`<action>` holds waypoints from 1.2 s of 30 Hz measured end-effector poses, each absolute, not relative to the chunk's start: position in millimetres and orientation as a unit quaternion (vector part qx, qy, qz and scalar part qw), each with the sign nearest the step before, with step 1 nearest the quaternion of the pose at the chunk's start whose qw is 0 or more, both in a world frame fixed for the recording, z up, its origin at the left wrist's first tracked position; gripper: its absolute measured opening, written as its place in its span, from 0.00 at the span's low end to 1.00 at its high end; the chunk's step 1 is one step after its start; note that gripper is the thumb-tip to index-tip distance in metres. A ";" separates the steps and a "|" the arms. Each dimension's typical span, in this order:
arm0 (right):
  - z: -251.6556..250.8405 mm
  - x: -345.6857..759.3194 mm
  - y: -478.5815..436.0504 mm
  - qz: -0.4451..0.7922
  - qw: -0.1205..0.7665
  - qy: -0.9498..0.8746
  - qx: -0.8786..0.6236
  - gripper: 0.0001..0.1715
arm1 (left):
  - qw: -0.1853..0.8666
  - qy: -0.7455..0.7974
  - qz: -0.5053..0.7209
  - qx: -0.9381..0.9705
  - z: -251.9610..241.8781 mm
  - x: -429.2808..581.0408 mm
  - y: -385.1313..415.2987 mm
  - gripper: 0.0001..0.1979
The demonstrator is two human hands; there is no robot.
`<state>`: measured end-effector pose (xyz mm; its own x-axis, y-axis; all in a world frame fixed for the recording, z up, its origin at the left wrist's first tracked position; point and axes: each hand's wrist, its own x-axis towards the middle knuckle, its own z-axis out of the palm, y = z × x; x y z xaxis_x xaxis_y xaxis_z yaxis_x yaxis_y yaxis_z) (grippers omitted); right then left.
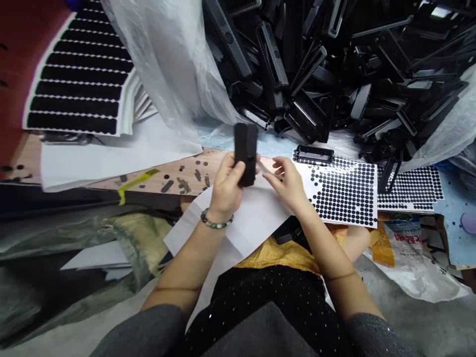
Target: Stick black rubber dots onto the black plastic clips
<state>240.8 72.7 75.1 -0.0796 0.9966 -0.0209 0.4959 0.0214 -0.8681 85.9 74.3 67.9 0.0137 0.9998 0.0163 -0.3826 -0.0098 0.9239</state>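
Cluttered wooden desk [186,171], papered at its near edge: the left hand [225,191] is clamped on an upright black plastic part [245,148]. The right hand [288,183] beside it has its fingertips drawn together, perhaps on a dot, though I cannot tell. Rightward, the dot sheet [345,193] has a bare patch and many dots left. A heap of black parts [334,64] lines the far edge.

Bead bracelet [216,221] on the left wrist: one strand, round green-grey beads. Just above it, left hand [226,186], bare. Well below it, left sleeve [148,325], plain grey knit, bunched approx at the elbow. Right of the bracelet, right hand [288,183], bare too. Right sleeve [375,332], far below-right of the bracelet, same grey w/ tiny sparkly flecks. Below-right of the bracelet, black garment [267,292] w/ small white dots over the lap.
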 end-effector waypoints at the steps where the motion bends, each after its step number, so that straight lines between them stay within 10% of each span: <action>1: 72.8 237.4 71.7 0.333 0.289 -0.680 -0.586 0.11 | 0.580 0.402 0.590 0.392 65.2 80.9 76.6 0.17; 6: 69.4 227.9 68.8 0.260 0.144 -0.756 -0.583 0.14 | 0.605 0.473 0.521 0.373 41.4 74.4 82.3 0.21; 19: 68.6 221.7 94.0 0.344 0.338 -0.648 -0.590 0.04 | 0.666 0.453 0.521 0.282 34.9 69.6 88.7 0.21; 25: 92.1 243.8 79.6 0.495 0.496 -0.470 -0.537 0.16 | 0.672 0.346 0.593 0.279 59.2 73.4 75.8 0.23; 36: 111.8 237.1 55.2 0.462 0.549 -0.464 -0.519 0.16 | 0.624 0.311 0.635 0.332 79.3 103.6 50.8 0.22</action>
<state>237.1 55.2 111.8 0.1424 0.9893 0.0307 -0.0246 0.0345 -0.9991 103.6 50.8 79.3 0.0002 0.9995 0.0326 -0.5859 -0.0263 0.8100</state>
